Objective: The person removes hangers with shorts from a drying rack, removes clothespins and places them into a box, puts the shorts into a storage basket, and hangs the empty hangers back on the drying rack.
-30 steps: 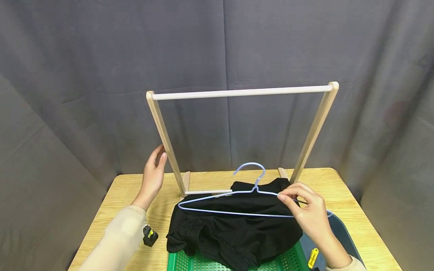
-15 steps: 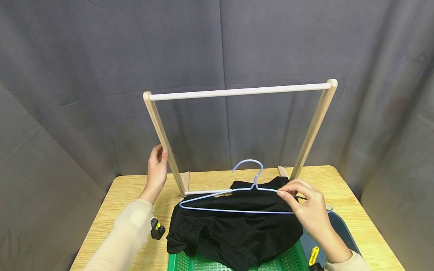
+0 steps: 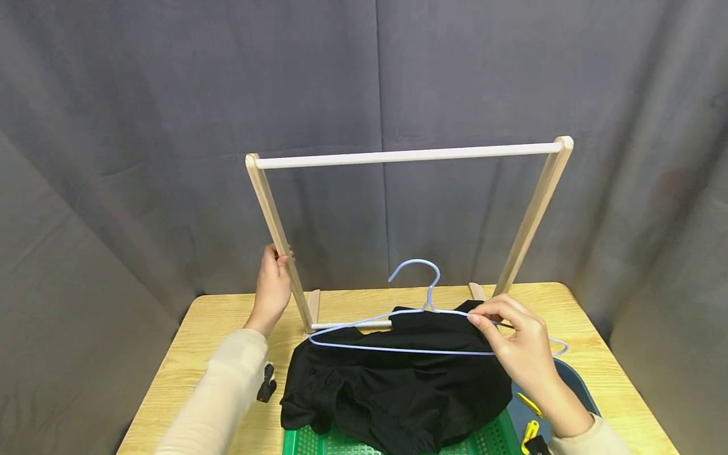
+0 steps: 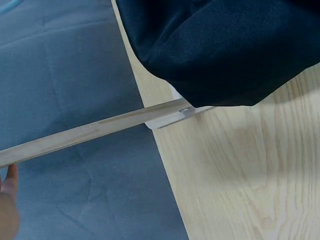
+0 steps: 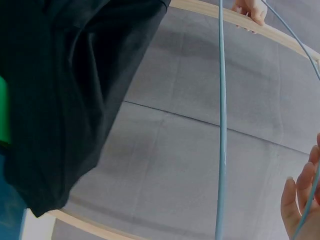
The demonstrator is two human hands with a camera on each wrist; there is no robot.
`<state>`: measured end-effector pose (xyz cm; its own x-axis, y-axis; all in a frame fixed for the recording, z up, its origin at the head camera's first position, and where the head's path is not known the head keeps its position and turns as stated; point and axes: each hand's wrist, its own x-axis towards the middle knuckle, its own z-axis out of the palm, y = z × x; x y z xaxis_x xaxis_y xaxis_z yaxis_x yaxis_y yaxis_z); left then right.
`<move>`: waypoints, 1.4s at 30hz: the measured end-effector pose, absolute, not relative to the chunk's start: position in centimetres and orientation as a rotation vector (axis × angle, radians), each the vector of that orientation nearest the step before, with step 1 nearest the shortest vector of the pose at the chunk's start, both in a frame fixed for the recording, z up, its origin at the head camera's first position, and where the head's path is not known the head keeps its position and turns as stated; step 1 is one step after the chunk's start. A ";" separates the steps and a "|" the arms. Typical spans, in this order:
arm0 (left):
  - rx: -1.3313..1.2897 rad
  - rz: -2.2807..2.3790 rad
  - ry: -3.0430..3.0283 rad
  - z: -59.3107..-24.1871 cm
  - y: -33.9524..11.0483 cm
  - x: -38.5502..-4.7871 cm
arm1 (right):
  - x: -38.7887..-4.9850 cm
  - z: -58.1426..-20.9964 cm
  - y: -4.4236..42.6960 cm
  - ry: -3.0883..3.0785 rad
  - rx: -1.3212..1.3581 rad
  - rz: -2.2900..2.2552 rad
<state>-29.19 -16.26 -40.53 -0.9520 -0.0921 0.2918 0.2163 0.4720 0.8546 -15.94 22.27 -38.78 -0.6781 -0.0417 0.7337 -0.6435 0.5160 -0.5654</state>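
My left hand [image 3: 273, 291] grips the left wooden post [image 3: 270, 212] of a small clothes rack, thumb on the near side. The right wrist view also shows the left hand's fingers [image 5: 257, 12] round the post. With thumb and fingertips, my right hand [image 3: 520, 338] pinches the right shoulder of a light-blue clothes hanger [image 3: 430, 297]. The hanger is bare, its hook upward and below the rack's white top bar [image 3: 409, 155]. Under it a crumpled black garment [image 3: 398, 392] lies over a green basket [image 3: 495, 436]; its exact kind cannot be told.
Behind the right forearm lies a dark blue tray [image 3: 577, 382] with yellow items [image 3: 530, 435] in or over it. The wooden table [image 3: 205, 354] carries everything. Grey curtains [image 3: 170, 189] stand close behind and on both sides. A low white bar [image 3: 372, 324] joins the rack's posts.
My left hand has moved right and closed round the rack's left post. The right hand keeps its pinch; the hanger has risen slightly toward the top bar. The garment stays put.
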 end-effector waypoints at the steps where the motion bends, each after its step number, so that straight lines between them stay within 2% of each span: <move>1: -0.094 -1.458 -2.423 -40.6 -16.2 -29.2 | -16.0 -38.7 22.2 -2.086 0.552 1.148; 13: -0.039 -1.472 -2.290 -41.4 -15.3 -29.1 | -17.2 -35.4 22.0 -2.059 0.467 1.083; 22: -0.036 -1.515 -2.227 -41.7 -14.7 -29.0 | -18.9 -32.2 23.3 -2.059 0.505 0.920; 40: -0.025 -1.720 -2.183 -41.2 -15.6 -29.1 | -21.6 -26.4 23.1 -2.121 0.426 0.754; 42: -0.037 -1.741 -2.193 -40.3 -15.7 -28.6 | -21.9 -26.0 22.9 -2.118 0.415 0.745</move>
<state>-28.60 -15.69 -40.25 -0.9422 -0.1877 0.2776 0.2278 0.2489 0.9414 -21.87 22.93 -25.95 -0.5986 -0.0321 0.8004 -0.5261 0.7693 -0.3626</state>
